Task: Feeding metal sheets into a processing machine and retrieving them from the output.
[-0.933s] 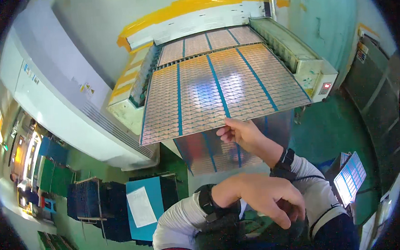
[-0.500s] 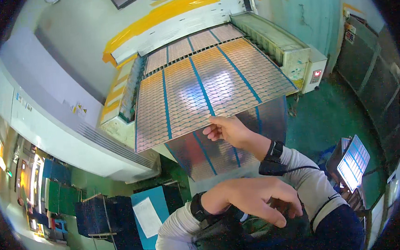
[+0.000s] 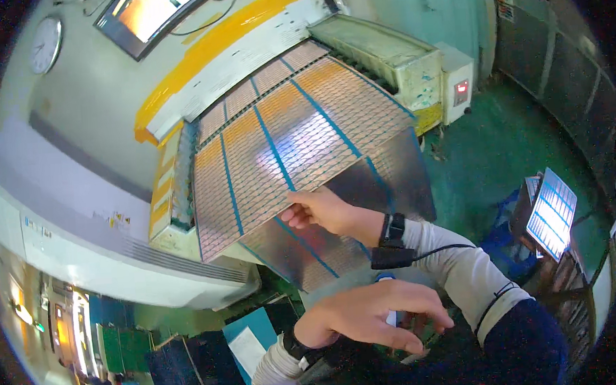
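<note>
A large copper-coloured circuit board panel (image 3: 250, 154), patterned with fine rows and crossed by teal stripes, lies tilted on the outlet of a machine. My right hand (image 3: 319, 209) pinches its near edge at about the middle, thumb on top and fingers curled under. Below that edge is a second, darker shiny panel (image 3: 397, 174) with similar teal stripes, partly covered by the first. Nearer to me, my left hand (image 3: 380, 314) hangs in front of my body, fingers bent and apart, holding nothing. Beyond the held panel, another striped panel (image 3: 274, 76) lies further into the machine.
Machine side housings flank the panels, the right one (image 3: 377, 46) with a control box (image 3: 459, 87). A white cabinet (image 3: 108, 238) stands at left. Striped panels (image 3: 553, 214) stand in a rack at right. A blue board with a white sheet (image 3: 248, 349) lies at lower left.
My view has turned, so the machine sits further left and a wall clock and screen show more fully. My right hand keeps its pinch on the panel edge; my left stays free.
</note>
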Demonstrator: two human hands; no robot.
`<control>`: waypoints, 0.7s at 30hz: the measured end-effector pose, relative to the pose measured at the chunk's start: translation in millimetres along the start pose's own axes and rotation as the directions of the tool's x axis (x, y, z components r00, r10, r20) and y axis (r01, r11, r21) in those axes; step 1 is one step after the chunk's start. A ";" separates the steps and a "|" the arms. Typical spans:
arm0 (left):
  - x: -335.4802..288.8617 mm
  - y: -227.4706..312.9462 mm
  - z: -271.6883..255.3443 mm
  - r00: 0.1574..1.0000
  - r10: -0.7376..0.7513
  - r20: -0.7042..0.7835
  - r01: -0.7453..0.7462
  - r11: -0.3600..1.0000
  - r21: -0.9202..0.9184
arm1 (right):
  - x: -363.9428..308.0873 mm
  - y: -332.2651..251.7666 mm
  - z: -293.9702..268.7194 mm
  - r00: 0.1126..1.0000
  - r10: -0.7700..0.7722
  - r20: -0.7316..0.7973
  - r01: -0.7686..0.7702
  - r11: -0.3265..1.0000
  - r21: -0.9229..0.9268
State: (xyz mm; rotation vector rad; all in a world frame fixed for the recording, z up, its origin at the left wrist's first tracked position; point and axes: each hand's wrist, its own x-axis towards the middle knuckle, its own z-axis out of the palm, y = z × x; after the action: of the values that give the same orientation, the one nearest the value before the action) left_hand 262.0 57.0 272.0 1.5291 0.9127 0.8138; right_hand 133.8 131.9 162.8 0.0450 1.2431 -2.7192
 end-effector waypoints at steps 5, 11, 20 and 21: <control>12.8 -9.1 -0.6 1.000 -0.016 0.004 0.016 1.000 0.018 | 6.6 -2.0 -20.7 0.999 0.036 0.017 -0.036 0.999 -0.025; 19.4 -12.9 -2.1 0.992 -0.058 -0.111 0.056 0.998 -0.016 | -43.5 -10.7 -96.0 0.978 -0.048 0.205 0.081 0.984 -0.159; -7.7 -28.6 4.5 0.782 -0.116 -0.612 -0.103 0.945 -0.310 | -151.5 -99.0 -322.5 0.824 -0.333 -0.458 0.260 0.941 -0.216; -10.1 -33.8 4.8 0.732 -0.102 -0.673 -0.121 0.954 -0.276 | -158.7 -111.8 -347.0 0.782 -0.378 -0.496 0.323 0.926 -0.196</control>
State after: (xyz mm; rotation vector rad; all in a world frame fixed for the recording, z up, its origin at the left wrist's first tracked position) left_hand 257.7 48.5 237.7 0.9469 1.2350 1.5099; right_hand 261.6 485.4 33.3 0.6594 1.6756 -3.0755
